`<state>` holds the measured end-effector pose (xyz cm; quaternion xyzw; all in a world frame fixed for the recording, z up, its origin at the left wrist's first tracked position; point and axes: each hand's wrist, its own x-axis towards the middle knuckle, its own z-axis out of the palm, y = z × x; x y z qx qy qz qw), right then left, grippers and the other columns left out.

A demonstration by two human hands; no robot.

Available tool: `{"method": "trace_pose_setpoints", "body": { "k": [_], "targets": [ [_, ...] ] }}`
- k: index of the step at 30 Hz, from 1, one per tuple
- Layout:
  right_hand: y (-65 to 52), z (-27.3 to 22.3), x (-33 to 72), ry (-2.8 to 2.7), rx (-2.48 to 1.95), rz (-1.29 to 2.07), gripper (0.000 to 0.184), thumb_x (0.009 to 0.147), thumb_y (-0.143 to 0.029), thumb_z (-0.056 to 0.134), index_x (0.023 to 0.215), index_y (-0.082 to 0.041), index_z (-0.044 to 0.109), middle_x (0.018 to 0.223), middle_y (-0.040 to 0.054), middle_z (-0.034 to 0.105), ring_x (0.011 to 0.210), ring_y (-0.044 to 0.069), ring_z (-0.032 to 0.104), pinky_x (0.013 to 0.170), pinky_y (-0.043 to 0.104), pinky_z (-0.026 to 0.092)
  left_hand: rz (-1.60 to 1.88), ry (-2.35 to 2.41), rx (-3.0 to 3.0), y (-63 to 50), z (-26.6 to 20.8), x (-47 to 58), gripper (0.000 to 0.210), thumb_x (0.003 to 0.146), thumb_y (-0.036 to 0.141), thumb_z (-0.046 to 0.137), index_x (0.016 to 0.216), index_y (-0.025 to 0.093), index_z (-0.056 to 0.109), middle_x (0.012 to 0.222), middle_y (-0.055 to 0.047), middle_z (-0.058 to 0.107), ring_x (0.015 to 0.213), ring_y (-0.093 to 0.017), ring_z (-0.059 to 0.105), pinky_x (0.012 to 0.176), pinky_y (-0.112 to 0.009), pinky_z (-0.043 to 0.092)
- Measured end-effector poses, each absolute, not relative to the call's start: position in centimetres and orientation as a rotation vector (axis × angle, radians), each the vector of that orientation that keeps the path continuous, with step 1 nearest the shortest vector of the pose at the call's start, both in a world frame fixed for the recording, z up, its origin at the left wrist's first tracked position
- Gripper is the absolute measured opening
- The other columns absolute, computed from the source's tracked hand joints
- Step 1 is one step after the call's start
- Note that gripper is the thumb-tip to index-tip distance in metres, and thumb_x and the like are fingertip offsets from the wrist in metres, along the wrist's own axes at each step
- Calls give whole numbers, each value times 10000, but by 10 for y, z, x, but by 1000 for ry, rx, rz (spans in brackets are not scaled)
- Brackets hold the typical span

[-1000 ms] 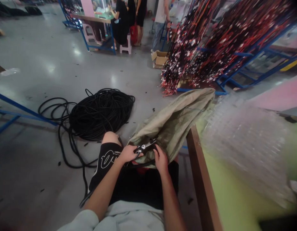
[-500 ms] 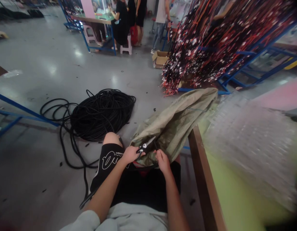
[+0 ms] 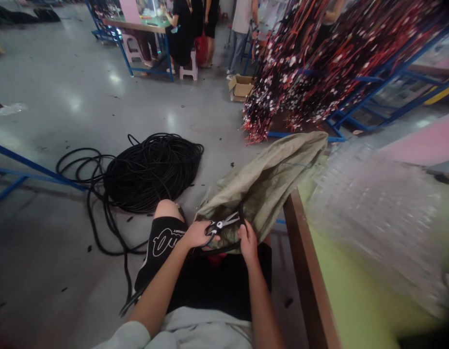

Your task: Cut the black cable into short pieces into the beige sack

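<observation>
My left hand [image 3: 200, 234] is wrapped round the handles of a pair of scissors [image 3: 219, 225]. Their blades are apart and point right, with the tips close to a black cord [image 3: 241, 214]; whether they touch it I cannot tell. In my right hand [image 3: 248, 241] the cord is gripped, and a short end sticks up above the thumb. Below, the cord runs left across my lap. Behind both hands an olive woven sack [image 3: 271, 182] gapes open, leaning against the table edge. A large coil of black cord [image 3: 152, 172] lies on the floor to the left, with loose loops beside it.
At my right stands a table with a brown edge [image 3: 306, 261], bearing clear bubble wrap [image 3: 377, 208]. Bundled wires [image 3: 282, 87] hang on a blue rack ahead, near a cardboard box [image 3: 242, 87]. Several people are around a far workbench [image 3: 137, 23]. Small black bits are scattered on the floor.
The scissor blades have opened. More of the black cord now stands up from my right hand, beside the blade tips. The camera view has shifted slightly.
</observation>
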<state>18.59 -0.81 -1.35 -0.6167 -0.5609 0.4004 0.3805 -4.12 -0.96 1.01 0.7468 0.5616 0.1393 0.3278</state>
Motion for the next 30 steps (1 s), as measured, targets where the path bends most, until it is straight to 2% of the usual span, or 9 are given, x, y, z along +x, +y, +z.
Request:
{"method": "trace_pose_setpoints", "body": {
  "k": [2, 5, 10, 13, 16, 18, 20, 25, 30],
  "targets": [
    [-9, -13, 187, -1491, -1533, 989, 578, 929, -535, 389, 1287, -115, 557, 1011, 126, 679, 906, 238, 638, 803, 346, 520, 372, 1461, 1934, -9, 10, -43, 464, 786, 630, 561, 858, 176, 624, 766, -40, 655, 677, -177, 581, 601, -246, 342],
    [-9, -11, 186, -1582, -1446, 985, 514, 922, -499, 446, 1247, -133, 602, 1248, 143, 608, 1174, 265, 547, 1017, 402, 425, 374, 1435, 1931, -9, 8, -46, 476, 795, 636, 549, 865, 172, 630, 758, -39, 657, 661, -172, 577, 587, -242, 340],
    [-8, -13, 184, -1554, -1465, 953, 510, 930, -484, 442, 1263, -127, 591, 1280, 143, 590, 1203, 270, 527, 1043, 426, 405, 288, 1530, 1976, -11, 5, -44, 541, 820, 674, 487, 777, 163, 659, 725, -70, 672, 685, -195, 611, 590, -250, 334],
    [-6, -18, 185, -1491, -1489, 934, 512, 919, -501, 467, 1254, -136, 598, 1210, 139, 628, 1107, 280, 581, 978, 427, 453, 278, 1505, 1986, -12, 4, -40, 571, 832, 687, 453, 743, 163, 662, 697, -68, 671, 668, -190, 615, 580, -246, 326],
    [-6, -20, 188, -1454, -1498, 976, 499, 915, -513, 477, 1237, -156, 611, 970, 106, 692, 852, 256, 639, 775, 373, 519, 282, 1490, 1991, -12, 2, -38, 572, 833, 691, 448, 738, 170, 665, 691, -62, 671, 663, -188, 617, 584, -243, 332],
    [-7, -19, 190, -1459, -1466, 1042, 476, 924, -519, 461, 1201, -170, 626, 778, 61, 663, 675, 222, 600, 622, 321, 488, 299, 1515, 2004, -12, 0, -40, 551, 826, 688, 465, 764, 179, 668, 716, -63, 679, 689, -194, 624, 600, -244, 343],
    [-8, -16, 191, -1483, -1407, 1136, 446, 931, -530, 446, 1130, -185, 647, 667, 25, 592, 577, 192, 526, 538, 288, 419, 327, 1531, 2021, -12, -2, -43, 527, 811, 683, 495, 807, 185, 667, 752, -65, 687, 712, -198, 627, 611, -244, 352],
    [-3, -10, 192, -1455, -1257, 1461, 455, 886, -623, 485, 927, -201, 650, 575, -24, 449, 515, 152, 411, 488, 255, 310, 291, 1516, 2040, -11, 4, -52, 519, 809, 669, 509, 820, 174, 664, 770, -72, 689, 709, -194, 625, 610, -241, 367],
    [9, -4, 193, -1441, -1149, 1610, 564, 856, -711, 438, 683, -194, 579, 491, -48, 366, 471, 141, 387, 483, 252, 324, 204, 1585, 2035, -13, 24, -53, 540, 862, 646, 435, 749, 173, 670, 737, -70, 685, 705, -195, 632, 607, -242, 370]
  ]
}}
